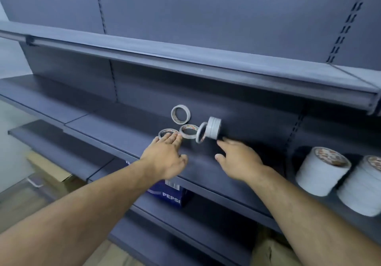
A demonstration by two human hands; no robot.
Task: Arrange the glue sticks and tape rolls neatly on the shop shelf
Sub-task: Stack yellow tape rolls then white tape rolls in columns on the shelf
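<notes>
Tidying loose tape rolls (188, 131) on the shelf (123, 127). My left hand (165, 156): fingers (172, 137) straight, together, tips on the flat roll (168, 133). My right hand (239, 158): fingers spread, empty, just short of the upright stack (213, 127) (blurred, contact unclear). Next, probably: pinch, stack together.
</notes>
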